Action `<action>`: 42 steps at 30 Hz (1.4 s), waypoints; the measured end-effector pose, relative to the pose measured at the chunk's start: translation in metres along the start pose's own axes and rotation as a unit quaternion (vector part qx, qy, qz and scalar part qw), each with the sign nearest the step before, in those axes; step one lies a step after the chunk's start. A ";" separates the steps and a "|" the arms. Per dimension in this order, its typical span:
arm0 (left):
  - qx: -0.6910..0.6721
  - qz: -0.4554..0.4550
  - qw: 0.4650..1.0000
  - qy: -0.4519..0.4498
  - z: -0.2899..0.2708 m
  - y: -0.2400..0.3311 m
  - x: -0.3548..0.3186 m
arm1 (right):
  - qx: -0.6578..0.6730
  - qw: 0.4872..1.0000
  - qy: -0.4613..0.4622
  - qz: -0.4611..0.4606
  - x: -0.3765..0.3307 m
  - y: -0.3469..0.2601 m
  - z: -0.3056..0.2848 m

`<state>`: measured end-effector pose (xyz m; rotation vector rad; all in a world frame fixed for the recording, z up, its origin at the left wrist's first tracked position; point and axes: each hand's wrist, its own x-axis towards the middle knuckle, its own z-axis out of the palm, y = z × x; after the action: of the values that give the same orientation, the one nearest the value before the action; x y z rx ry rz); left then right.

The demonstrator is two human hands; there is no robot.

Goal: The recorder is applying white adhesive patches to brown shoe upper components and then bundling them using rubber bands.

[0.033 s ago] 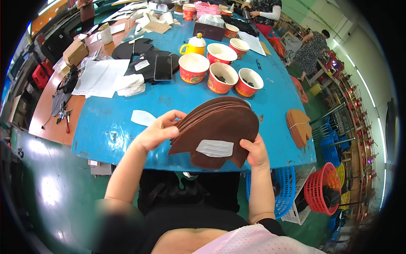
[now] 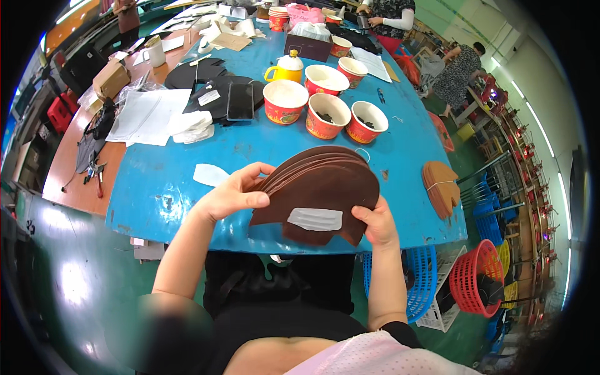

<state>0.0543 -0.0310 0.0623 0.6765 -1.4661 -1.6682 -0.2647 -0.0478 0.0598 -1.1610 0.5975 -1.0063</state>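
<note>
Both hands hold a fanned stack of brown, rounded, leather-like pieces [image 2: 331, 184] up over the near edge of the table. A white paper label [image 2: 315, 219] lies on the front piece. My left hand [image 2: 240, 192] is closed on the stack's left edge, thumb in front and fingers mostly hidden behind. At the right edge, my right hand [image 2: 377, 224] pinches the stack with its thumb on the front face. Just beyond the left hand a white cut piece [image 2: 211, 175] rests on the table. A thin pale loop [image 2: 362, 152] shows behind the stack.
The blue table [image 2: 162, 187] carries several red-and-white paper tubs [image 2: 285, 111], a yellow cup [image 2: 285, 70], a phone [image 2: 240, 102] and black pieces [image 2: 209, 106]. A banded tan stack [image 2: 441, 187] lies at right. Red [image 2: 476, 275] and blue baskets [image 2: 420, 284] stand below. Other people are beyond.
The stack has dropped and tilted very slightly, and more of the pale loop behind it shows. My left thumb has shifted a little to the right along the edge.
</note>
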 end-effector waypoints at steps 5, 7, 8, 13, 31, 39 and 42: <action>0.177 -0.065 0.981 0.034 0.013 0.012 0.009 | -0.069 0.997 -0.017 0.001 -0.002 -0.018 0.012; 0.098 -0.053 0.994 0.009 0.013 0.000 0.004 | -0.136 0.990 -0.027 -0.025 -0.008 -0.020 0.012; 0.016 -0.042 0.999 -0.016 0.013 -0.003 0.002 | -0.136 0.990 -0.025 -0.024 -0.010 -0.022 0.013; 0.022 -0.115 0.992 -0.047 0.001 -0.010 -0.021 | -0.250 0.965 -0.043 -0.071 -0.016 -0.029 0.027; 0.028 -0.185 0.982 -0.031 0.051 0.009 -0.029 | -0.280 0.942 -0.067 -0.173 -0.020 -0.035 0.031; 0.065 -0.054 0.995 0.042 0.040 -0.010 -0.016 | -0.216 0.949 -0.032 -0.228 -0.005 -0.021 0.033; 0.025 -0.112 0.992 0.041 0.040 -0.018 -0.015 | -0.133 0.972 -0.007 -0.195 -0.007 -0.018 0.027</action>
<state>0.0262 0.0034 0.0507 0.9568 -1.4188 -1.7541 -0.2518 -0.0300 0.0851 -1.5623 0.5139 -1.2759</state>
